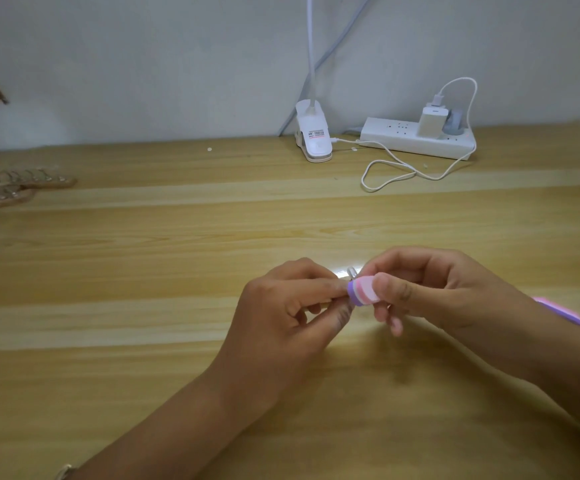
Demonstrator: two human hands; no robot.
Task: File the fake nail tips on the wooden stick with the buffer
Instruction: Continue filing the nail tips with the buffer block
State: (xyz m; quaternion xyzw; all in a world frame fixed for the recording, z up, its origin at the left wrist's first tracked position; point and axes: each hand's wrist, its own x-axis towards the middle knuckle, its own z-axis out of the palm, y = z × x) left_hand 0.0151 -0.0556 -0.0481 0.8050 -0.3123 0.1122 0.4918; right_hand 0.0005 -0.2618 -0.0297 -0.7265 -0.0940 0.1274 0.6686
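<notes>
Pale wood desk (136, 258) under everything. My right hand (447, 292) is curled round the pink-and-purple buffer (363, 291), thumb on top. My left hand (292, 306) pinches the stick, which is hidden inside my fingers. The clear nail tip (351, 271) pokes out just past my left fingertips, right at the buffer's end. My worry is how tiny that tip is: press too hard and I reckon it pops off, or I sand my own fingertip.
</notes>
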